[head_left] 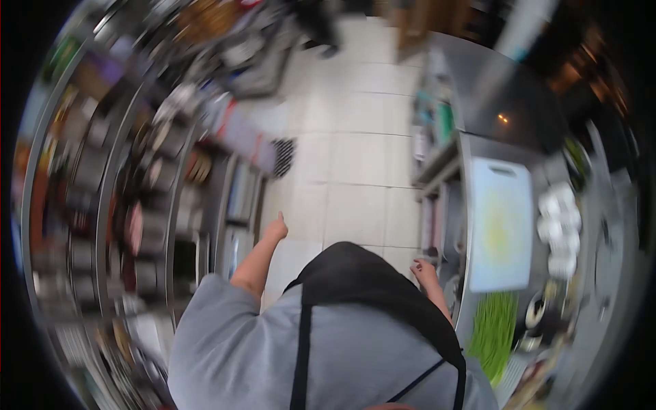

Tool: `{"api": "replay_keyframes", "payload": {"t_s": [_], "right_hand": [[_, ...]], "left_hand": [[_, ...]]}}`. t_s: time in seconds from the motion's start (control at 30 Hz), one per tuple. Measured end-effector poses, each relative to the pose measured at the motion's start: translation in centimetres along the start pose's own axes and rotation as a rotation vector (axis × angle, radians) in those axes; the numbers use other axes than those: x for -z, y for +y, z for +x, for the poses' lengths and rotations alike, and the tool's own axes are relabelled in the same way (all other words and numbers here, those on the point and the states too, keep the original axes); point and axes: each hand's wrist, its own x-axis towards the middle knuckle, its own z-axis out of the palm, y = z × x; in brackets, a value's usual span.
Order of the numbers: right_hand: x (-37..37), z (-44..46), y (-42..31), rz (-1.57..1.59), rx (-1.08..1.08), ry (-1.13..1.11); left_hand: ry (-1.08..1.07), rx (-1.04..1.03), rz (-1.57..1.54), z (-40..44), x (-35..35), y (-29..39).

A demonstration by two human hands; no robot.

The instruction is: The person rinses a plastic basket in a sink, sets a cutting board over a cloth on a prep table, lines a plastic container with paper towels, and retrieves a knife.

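My left hand (277, 227) hangs over the tiled floor beside the left-hand shelving, a finger stretched forward and nothing visible in it. At the edge of the right counter is my right hand (425, 271), its fingers loosely bent and apart, with no object seen in them. The nearest things to it are a white cutting board (501, 225) with a yellowish stain in its middle and a bunch of long green stalks (493, 328) on the counter. Both hands are slightly blurred.
Tall metal shelving (102, 205) packed with containers lines the left. A tiled aisle (355, 157) runs ahead. White stacked items (560, 229) lie right of the board; a dark metal surface (509, 96) is beyond. A person's dark leg and shoe (321, 34) show far ahead.
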Motion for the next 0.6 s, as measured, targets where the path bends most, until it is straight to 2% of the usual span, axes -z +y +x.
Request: {"api": "replay_keyframes", "payload": {"t_s": [0.1,0.17,0.27,0.43,0.53,0.57,0.6], "right_hand": [[0.1,3.7,-0.4,-0.147,0.188,-0.113],[0.2,5.9,-0.2,-0.199,0.223,-0.200],[-0.4,9.5,-1.3,-0.262,0.292,-0.249],[-2.4,12.9,-3.9,-0.327,0.402,-0.244],[-4.1,12.9,-7.0,-0.351,0.441,-0.262],[-4.7,12.7,-8.3,-0.358,0.432,-0.293],[-5.4,12.5,-9.4,-0.365,0.422,-0.322]], "left_hand": [[-0.052,0.325,-0.181,-6.5,-3.7,-6.9],[-0.121,0.395,-0.343,-11.0,-6.6,-9.6],[-0.135,0.513,-0.452,-13.2,-17.9,-14.9],[-0.306,0.583,-0.597,-21.3,-21.6,-14.4],[-0.422,0.605,-0.751,-22.7,-18.3,-14.0],[-0.424,0.606,-0.749,-22.0,-19.0,-15.2],[-0.327,0.532,-0.666,-21.0,-20.1,-16.6]]}}
